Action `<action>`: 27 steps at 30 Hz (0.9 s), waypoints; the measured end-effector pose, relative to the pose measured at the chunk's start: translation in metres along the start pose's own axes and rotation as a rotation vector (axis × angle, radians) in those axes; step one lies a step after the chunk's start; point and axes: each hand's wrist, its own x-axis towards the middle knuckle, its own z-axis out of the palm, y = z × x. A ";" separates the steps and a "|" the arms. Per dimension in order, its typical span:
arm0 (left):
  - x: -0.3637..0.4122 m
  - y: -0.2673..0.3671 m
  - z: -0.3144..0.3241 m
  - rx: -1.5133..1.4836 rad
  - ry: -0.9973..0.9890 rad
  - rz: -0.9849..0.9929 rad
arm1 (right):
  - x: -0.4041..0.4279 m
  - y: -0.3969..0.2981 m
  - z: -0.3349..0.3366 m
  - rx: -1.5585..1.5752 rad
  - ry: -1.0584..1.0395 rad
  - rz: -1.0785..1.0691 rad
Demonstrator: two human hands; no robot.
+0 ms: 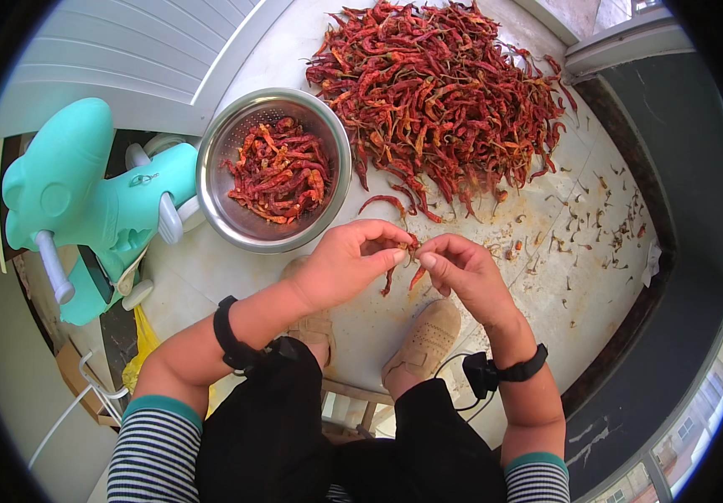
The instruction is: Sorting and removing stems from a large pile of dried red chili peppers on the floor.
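Observation:
My left hand [355,258] pinches dried red chili peppers [389,281] by their stem ends, between thumb and fingertips. Close at its right, my right hand [465,267] has thumb and forefinger together at the same stems; whether a stem is between them is too small to tell. The chilies hang down between both hands. Beyond them a large heap of dried red chilies [437,100] lies on the pale tiled floor. A perforated steel colander [215,210] stands left of the heap, with dried chilies [283,173] inside that mostly show no stems.
Loose stems [597,220] are scattered over the floor at the right, near a dark wall base. A turquoise ride-on toy [66,182] stands left of the colander. A yellow plastic bag [141,346] lies below it. My shoes [424,333] are under my hands.

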 end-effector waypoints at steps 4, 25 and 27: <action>0.000 0.007 -0.005 -0.481 -0.118 -0.194 | 0.001 0.003 0.001 0.035 -0.026 -0.057; -0.005 -0.010 0.001 -0.686 -0.327 -0.401 | 0.009 0.018 0.007 0.444 -0.154 0.052; -0.006 -0.012 -0.001 -0.665 -0.342 -0.409 | 0.010 0.022 0.005 0.472 -0.219 0.109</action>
